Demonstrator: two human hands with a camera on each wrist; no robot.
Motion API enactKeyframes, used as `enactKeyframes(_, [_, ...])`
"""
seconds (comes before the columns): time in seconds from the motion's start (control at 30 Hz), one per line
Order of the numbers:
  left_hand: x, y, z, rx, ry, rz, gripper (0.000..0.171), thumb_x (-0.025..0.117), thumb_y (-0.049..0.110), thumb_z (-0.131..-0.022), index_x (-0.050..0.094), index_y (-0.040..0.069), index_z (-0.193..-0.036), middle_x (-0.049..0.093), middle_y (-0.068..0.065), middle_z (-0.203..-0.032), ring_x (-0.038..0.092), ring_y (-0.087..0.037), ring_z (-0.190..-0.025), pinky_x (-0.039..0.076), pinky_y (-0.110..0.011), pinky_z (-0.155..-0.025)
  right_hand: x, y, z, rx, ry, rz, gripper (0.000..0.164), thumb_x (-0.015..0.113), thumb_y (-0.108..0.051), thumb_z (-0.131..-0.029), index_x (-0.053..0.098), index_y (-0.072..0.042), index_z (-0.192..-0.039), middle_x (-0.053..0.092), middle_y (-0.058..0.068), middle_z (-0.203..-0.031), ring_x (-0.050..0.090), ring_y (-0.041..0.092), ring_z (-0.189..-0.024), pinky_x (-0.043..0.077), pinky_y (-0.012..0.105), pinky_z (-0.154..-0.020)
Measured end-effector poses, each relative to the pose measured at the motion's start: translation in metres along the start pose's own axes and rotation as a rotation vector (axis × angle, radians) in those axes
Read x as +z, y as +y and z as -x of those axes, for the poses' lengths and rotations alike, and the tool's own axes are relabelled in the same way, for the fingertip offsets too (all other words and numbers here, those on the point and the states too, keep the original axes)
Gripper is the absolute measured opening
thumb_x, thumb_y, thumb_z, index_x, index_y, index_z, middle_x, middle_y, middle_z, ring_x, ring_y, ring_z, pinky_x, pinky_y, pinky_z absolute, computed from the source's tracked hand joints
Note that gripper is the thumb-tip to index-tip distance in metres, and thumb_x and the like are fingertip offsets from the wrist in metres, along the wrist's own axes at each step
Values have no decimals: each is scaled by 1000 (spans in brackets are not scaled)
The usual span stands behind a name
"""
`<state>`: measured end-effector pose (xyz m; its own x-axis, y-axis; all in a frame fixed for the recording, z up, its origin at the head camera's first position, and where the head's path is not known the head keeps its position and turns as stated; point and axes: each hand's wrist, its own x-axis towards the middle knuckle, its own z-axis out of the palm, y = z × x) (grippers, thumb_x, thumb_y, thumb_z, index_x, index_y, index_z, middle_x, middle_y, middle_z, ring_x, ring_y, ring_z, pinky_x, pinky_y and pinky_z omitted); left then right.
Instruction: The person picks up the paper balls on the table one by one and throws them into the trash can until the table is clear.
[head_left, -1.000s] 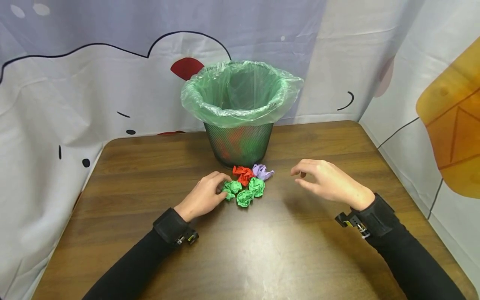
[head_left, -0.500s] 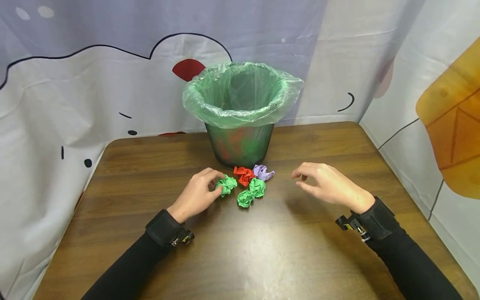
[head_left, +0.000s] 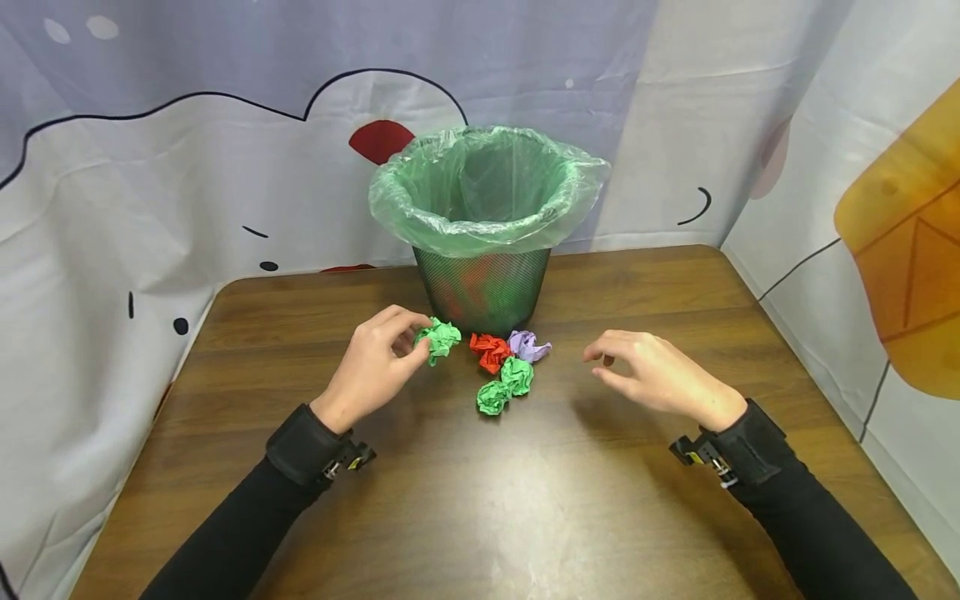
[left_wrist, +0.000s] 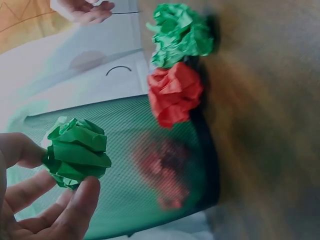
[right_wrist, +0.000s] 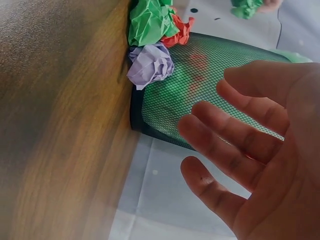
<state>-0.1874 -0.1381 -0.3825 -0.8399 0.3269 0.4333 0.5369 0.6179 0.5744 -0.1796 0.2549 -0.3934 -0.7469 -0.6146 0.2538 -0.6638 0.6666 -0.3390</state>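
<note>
The left hand (head_left: 371, 362) grasps a crumpled green paper ball (head_left: 441, 338) between thumb and fingertips, raised off the table (head_left: 525, 517). The right hand (head_left: 660, 379) hangs above the tabletop, released, its fingers loosely bent and spread apart.

Between the two hands lies a small cluster of paper balls. A red paper ball (head_left: 491, 352) is nearest the held one; a purple paper ball (head_left: 529, 346) sits beside it, on the side towards the right hand. Closer to the person are a green ball (head_left: 517, 375) and, beside it, another green ball (head_left: 492, 398).

Just beyond the left hand's ball and the cluster rises a black mesh bin (head_left: 483, 292), its wall standing in front of the hands and its opening higher up. A translucent green liner (head_left: 405, 212) is folded out over the rim. Farther off, a printed curtain (head_left: 262, 183) hangs behind the table.

Red and green shapes show blurrily through the mesh; how many pieces they are is hard to tell, and the bin's floor is hidden. In the right wrist view, the hand's own fingers cover part of the bin, and the left hand is cut off at the top. Both black sleeves (head_left: 217, 525) run out of the head view.
</note>
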Motion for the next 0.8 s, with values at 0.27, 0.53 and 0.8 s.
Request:
enactKeyframes(0.27, [-22,13,-11,83,78,-2,18,64,9,-92,73,9,-108,66,-2,-101,63,-9,-77,57,-30,-72,3,1,0,-3,5,2,15,68,-19,-95,72,-18,-109,69,-9,-102,65,11,-91,53,33,-79])
enactKeyframes(0.53, [-44,27,-26,152,147,-22,18,65,7,-92,75,8,-106,68,-3,-100,65,-9,-78,58,-29,-72,6,1,1,5,-2,-10,15,69,-18,-94,72,-18,-109,68,-11,-101,66,13,-91,53,33,-78])
enactKeyframes(0.8, [-65,40,-45,198,212,-35,19,63,5,-91,78,7,-103,69,-2,-95,63,-7,-74,55,-22,-72,10,4,1,-3,1,-9,16,69,-17,-94,72,-18,-110,68,-11,-101,66,13,-90,53,33,-77])
